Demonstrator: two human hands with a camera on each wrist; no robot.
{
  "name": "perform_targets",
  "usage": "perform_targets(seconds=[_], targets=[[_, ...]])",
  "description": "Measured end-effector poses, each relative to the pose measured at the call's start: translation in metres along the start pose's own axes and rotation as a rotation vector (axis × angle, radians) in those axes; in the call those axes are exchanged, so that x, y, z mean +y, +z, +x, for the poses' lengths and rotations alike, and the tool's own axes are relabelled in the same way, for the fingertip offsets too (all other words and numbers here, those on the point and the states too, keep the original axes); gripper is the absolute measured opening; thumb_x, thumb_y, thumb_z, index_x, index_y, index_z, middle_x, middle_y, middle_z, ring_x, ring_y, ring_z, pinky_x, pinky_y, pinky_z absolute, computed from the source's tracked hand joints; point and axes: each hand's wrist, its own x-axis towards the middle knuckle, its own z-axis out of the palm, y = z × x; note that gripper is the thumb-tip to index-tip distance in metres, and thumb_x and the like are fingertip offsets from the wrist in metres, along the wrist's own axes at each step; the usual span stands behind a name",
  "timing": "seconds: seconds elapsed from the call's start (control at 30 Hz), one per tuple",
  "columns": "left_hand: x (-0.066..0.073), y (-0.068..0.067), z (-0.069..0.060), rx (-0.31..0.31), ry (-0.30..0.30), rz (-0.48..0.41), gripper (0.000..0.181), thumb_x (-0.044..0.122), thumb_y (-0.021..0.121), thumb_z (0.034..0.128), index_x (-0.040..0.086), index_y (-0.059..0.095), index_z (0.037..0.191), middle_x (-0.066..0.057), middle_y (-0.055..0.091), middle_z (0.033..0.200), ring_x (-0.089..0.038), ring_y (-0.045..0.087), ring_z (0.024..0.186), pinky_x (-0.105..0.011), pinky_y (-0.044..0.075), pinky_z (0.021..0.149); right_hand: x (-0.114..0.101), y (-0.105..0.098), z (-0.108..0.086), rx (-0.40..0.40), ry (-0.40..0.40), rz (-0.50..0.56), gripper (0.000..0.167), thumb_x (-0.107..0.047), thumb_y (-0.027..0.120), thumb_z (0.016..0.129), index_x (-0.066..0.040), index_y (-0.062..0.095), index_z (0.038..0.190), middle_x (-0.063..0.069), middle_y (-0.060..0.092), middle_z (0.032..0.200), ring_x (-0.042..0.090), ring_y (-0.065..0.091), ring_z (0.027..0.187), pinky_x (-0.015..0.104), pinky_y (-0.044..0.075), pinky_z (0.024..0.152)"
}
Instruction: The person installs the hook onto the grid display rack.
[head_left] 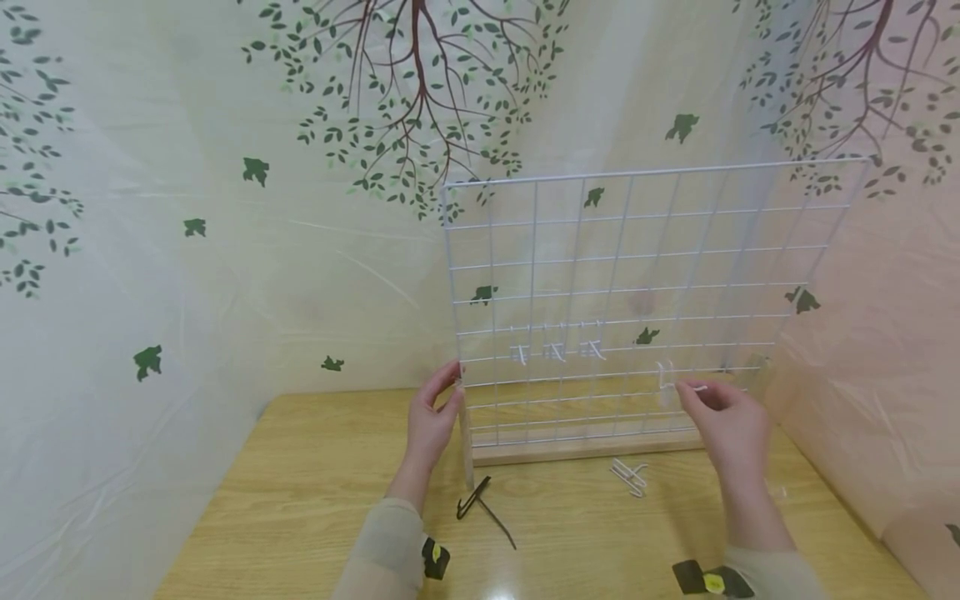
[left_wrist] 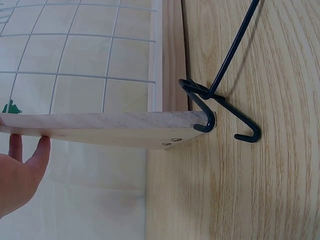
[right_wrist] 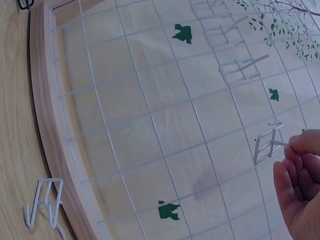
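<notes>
My right hand (head_left: 731, 425) pinches the stem of a white wire hook (right_wrist: 267, 145) between thumb and fingertips, its small frame up against the white wire grid (right_wrist: 170, 115). Lower left of that, several similar white hooks (head_left: 555, 351) hang in a row on the grid. My left hand (head_left: 432, 425) grips the wooden side post (left_wrist: 100, 122) of the grid's stand, with fingertips at its edge and outer face. One white hook (right_wrist: 45, 200) lies on the table in front of the stand. A black wire hook (left_wrist: 222, 97) lies near the foot of the side post.
The grid stands on a wooden base bar (head_left: 585, 451) across the wood-grain table (head_left: 300, 483). Behind it hangs a pale curtain (head_left: 360, 275) printed with branches and green birds. More curtain (head_left: 900, 333) closes in the table's right side.
</notes>
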Motion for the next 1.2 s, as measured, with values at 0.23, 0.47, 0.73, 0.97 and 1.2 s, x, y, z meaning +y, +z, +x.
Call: perform_targets(seconds=[0.23, 0.47, 0.73, 0.97, 1.2], targets=[[0.0, -0.001, 0.0, 0.0, 0.001, 0.001, 0.039, -0.008, 0.06, 0.0929, -0.004, 0.058, 0.132, -0.019, 0.06, 0.132, -0.036, 0.052, 0.123, -0.054, 0.049, 0.097, -0.014, 0.008, 0.004, -0.025, -0.015, -0.006, 0.041, -0.043, 0.068, 0.092, -0.004, 0.074, 0.106, 0.007, 0.07, 0.094, 0.014, 0.054, 0.081, 0.02, 0.043, 0.062], [-0.002, -0.002, -0.001, -0.007, 0.012, -0.023, 0.039, -0.004, 0.062, 0.0934, 0.002, 0.06, 0.132, -0.015, 0.061, 0.132, -0.032, 0.053, 0.123, -0.049, 0.049, 0.099, -0.025, 0.013, 0.008, -0.049, -0.012, -0.003, 0.046, -0.047, 0.065, 0.092, -0.006, 0.072, 0.11, 0.012, 0.07, 0.102, 0.018, 0.055, 0.086, 0.021, 0.045, 0.063], [-0.002, -0.002, 0.0, -0.006, 0.011, -0.031, 0.04, -0.005, 0.061, 0.0935, -0.001, 0.059, 0.133, -0.017, 0.059, 0.133, -0.033, 0.052, 0.123, -0.05, 0.049, 0.099, -0.036, 0.02, 0.014, -0.049, -0.039, 0.015, 0.044, -0.045, 0.066, 0.093, -0.004, 0.072, 0.109, 0.012, 0.07, 0.1, 0.019, 0.056, 0.084, 0.02, 0.045, 0.062], [-0.002, 0.0, 0.001, 0.003, -0.001, -0.031, 0.041, -0.007, 0.062, 0.0925, -0.002, 0.059, 0.133, -0.018, 0.059, 0.133, -0.034, 0.051, 0.124, -0.053, 0.049, 0.098, -0.046, 0.023, 0.017, -0.011, -0.057, 0.07, 0.04, -0.04, 0.069, 0.091, -0.004, 0.073, 0.106, 0.004, 0.069, 0.09, 0.013, 0.054, 0.077, 0.019, 0.043, 0.06], [-0.002, -0.001, 0.0, 0.002, 0.008, -0.022, 0.039, -0.004, 0.062, 0.0935, 0.0, 0.06, 0.132, -0.015, 0.06, 0.132, -0.032, 0.052, 0.123, -0.049, 0.05, 0.098, -0.052, 0.028, 0.019, 0.048, -0.088, 0.111, 0.035, -0.035, 0.071, 0.091, -0.003, 0.074, 0.102, 0.005, 0.069, 0.088, 0.01, 0.055, 0.074, 0.016, 0.044, 0.059]])
